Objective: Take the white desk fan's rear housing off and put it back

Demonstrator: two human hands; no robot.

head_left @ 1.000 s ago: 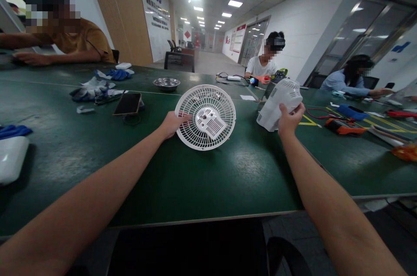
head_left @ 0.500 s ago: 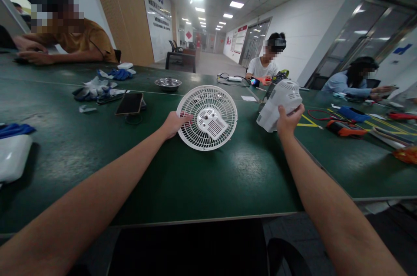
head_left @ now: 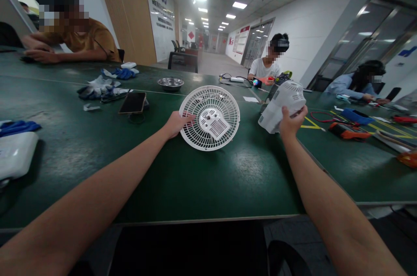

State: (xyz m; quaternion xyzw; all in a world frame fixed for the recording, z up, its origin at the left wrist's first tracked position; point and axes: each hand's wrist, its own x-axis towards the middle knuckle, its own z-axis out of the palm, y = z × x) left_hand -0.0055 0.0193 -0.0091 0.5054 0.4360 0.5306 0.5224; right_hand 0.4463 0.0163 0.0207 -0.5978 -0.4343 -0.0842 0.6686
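Observation:
A round white fan grille (head_left: 213, 124), with a vented plate at its centre, is tilted toward me above the green table (head_left: 202, 184). My left hand (head_left: 177, 124) grips its left rim, the thumb over the slats and the other fingers hidden behind. Off to the right, my right hand (head_left: 291, 121) is closed around a white plastic housing (head_left: 276, 108) with vent slots at its upper end. The grille and the housing are apart from each other.
A metal bowl (head_left: 170, 84), a phone (head_left: 132, 103) and gloves (head_left: 100, 87) lie beyond my left arm. A white device (head_left: 18, 154) sits far left. An orange-and-black multimeter (head_left: 348, 131) rests at right. Three people sit around the table.
The whole view has shifted slightly, so things appear a little further right. Both hands keep their holds on the grille and the housing.

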